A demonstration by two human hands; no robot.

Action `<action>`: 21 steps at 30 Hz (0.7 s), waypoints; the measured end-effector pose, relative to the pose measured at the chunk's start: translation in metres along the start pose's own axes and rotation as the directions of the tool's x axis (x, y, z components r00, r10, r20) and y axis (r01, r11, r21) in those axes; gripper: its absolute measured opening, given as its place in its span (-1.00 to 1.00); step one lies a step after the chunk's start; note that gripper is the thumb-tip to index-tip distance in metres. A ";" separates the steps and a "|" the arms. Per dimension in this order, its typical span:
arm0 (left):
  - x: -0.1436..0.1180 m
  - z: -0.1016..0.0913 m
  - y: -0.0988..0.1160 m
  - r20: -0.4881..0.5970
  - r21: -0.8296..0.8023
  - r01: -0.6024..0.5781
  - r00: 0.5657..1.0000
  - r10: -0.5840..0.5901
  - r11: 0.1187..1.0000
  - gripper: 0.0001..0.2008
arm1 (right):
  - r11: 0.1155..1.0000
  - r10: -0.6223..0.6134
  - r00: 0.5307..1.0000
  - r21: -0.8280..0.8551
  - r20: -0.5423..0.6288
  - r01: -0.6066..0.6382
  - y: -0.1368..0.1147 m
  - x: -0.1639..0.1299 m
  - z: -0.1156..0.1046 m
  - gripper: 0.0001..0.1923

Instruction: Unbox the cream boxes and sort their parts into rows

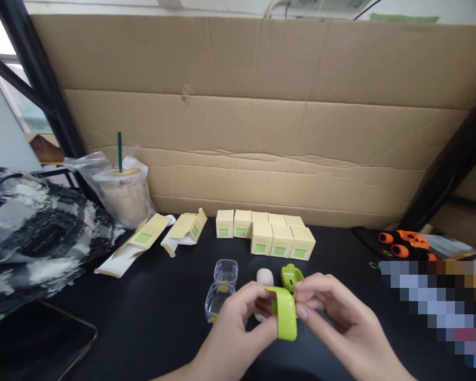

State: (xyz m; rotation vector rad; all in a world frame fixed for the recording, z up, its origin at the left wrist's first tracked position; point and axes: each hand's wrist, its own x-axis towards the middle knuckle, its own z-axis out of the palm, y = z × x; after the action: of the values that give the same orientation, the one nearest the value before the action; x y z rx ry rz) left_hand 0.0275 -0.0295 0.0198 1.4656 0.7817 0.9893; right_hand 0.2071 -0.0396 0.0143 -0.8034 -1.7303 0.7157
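Observation:
A lime-green plastic case part (287, 315), hollow with rounded corners, is held in my left hand (244, 323), between the thumb and fingers. At its right side, my right hand (337, 312) has its thumb and fingertips pinched together against the case; what lies between them is hidden. Just behind the hands is a green open piece (291, 275) with a slot in it. Beside that piece stands a white rounded object (265, 277), and another pale part shows behind my left fingers. To the left, a clear hinged plastic box (225, 272) lies open, partly covered by my left hand.
Several small cream boxes (262, 238) with green labels stand in rows at the back. Two opened cartons (140, 238) lie left of them. A bagged iced drink (125, 196), a patterned bag (43, 233) and a dark tablet-like slab (35, 338) are leftward; an orange-and-black item (408, 243) is rightward.

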 end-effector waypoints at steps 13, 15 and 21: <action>0.001 -0.002 -0.004 0.005 0.117 -0.062 0.998 0.062 0.991 -0.89 | 0.933 0.192 0.981 0.308 0.010 -0.186 0.012 -0.007 0.010 -0.84; 0.001 -0.002 -0.005 0.017 0.089 -0.054 0.998 0.053 0.995 -0.90 | 0.965 0.133 0.991 0.229 -0.016 -0.126 0.011 -0.008 0.010 -0.87; -0.001 0.003 -0.003 0.033 0.062 -0.008 0.999 0.006 0.998 -0.94 | 0.775 -0.328 0.894 -0.453 0.306 0.439 -0.012 0.000 -0.003 -0.57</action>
State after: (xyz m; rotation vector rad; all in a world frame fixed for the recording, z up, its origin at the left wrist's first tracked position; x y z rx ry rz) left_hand 0.0299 -0.0317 0.0166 1.5351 0.7896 0.9514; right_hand 0.2082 -0.0463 0.0242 -0.6968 -2.2406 0.0412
